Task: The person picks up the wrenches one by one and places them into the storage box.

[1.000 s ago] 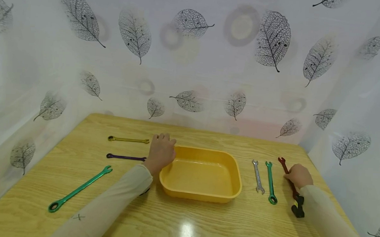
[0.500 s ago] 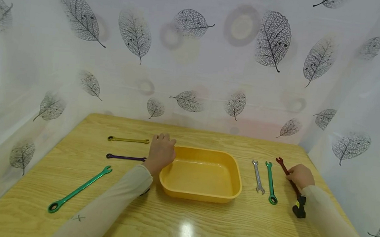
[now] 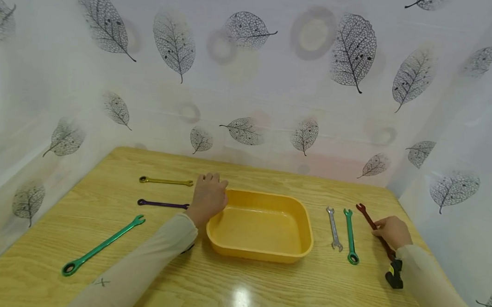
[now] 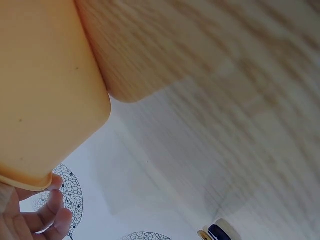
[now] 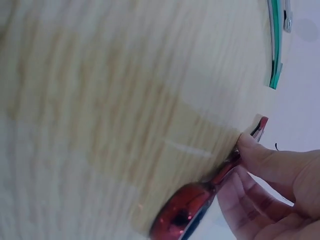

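At the right of the table my right hand pinches a red combination wrench by its shaft, thumb on one side and fingers on the other. In the right wrist view the wrench's ring end is close over the wood. My left hand grips the back left corner of a yellow plastic basin; fingers curl at its rim in the left wrist view. Left of the red wrench lie a green wrench and a smaller silver open-end wrench.
On the left side of the wooden table lie a gold wrench, a purple wrench and a large green wrench. A leaf-print curtain hangs around the table's back and sides.
My right hand has shifted slightly right, and the red wrench's open end has swung a little left. My left hand and the basin have stayed still.
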A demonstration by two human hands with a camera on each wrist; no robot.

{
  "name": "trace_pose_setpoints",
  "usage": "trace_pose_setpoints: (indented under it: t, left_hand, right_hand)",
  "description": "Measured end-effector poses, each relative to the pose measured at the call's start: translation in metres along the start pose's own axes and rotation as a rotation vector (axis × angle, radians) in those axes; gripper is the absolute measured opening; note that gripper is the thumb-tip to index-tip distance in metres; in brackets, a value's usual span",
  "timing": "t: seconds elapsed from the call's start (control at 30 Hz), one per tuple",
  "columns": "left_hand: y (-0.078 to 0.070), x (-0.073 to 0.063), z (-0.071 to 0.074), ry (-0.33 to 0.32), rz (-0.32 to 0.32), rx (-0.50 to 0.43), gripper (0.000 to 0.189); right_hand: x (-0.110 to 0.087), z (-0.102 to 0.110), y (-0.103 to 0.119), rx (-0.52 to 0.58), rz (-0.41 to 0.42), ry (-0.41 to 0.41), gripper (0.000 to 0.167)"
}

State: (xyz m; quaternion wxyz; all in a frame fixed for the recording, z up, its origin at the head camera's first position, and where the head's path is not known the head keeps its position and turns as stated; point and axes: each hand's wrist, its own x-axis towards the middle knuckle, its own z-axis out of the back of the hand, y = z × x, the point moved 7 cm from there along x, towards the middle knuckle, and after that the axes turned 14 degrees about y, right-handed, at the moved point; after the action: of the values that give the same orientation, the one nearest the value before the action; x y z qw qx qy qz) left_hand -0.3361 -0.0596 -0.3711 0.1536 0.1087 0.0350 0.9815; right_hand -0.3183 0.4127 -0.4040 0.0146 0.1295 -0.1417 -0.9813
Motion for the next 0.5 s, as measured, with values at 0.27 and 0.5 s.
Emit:
trace_pose_setpoints:
  t: [0.27,0.5]
  left_hand:
    - [-0.0003,0.0001,0.0012,0.000,-0.001,-0.001,0.020]
    - [-0.0003,0.0004,0.0000,0.020,0.004,-0.004,0.020]
  right_hand:
    - [-0.0006,0.0009,-0.0003,0.010,-0.015,-0.011,0.028]
    - [-0.0065,-0.0008,0.0034,-0.013,0.010,0.006,0.031]
